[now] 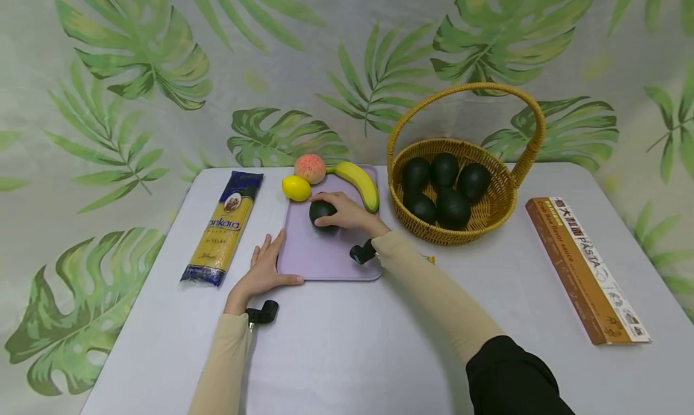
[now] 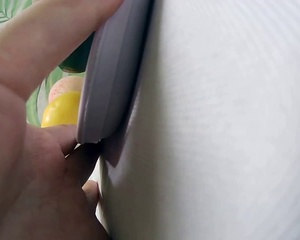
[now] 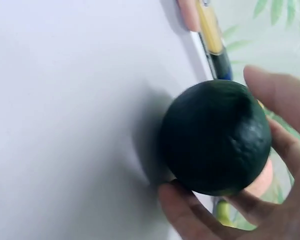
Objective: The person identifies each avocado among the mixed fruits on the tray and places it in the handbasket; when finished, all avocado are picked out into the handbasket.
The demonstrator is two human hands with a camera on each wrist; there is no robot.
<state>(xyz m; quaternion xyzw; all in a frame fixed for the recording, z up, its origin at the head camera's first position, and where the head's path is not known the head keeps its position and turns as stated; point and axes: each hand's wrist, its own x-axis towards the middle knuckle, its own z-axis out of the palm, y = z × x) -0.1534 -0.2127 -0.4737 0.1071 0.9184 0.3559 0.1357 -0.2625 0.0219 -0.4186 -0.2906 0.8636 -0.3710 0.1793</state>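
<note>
My right hand (image 1: 349,212) grips a dark green avocado (image 1: 320,210) over the lilac tray (image 1: 331,259). In the right wrist view the thumb and fingers curve round the avocado (image 3: 215,137), with a shadow beside it on the tray. Spread at the tray's near left corner is my left hand (image 1: 262,271), its thumb along the front edge and its fingers by the left side. The left wrist view has thumb and fingers touching the tray's rim (image 2: 110,75). A lemon (image 1: 296,188), a peach (image 1: 310,168) and a banana (image 1: 356,183) lie at the tray's far end.
A wicker basket (image 1: 447,237) with a tall handle holds several avocados (image 1: 453,209), right of the tray. On the left lies a pasta packet (image 1: 223,231); a long pasta box (image 1: 588,270) is far right. Something small and yellow (image 1: 431,259) shows behind the right forearm.
</note>
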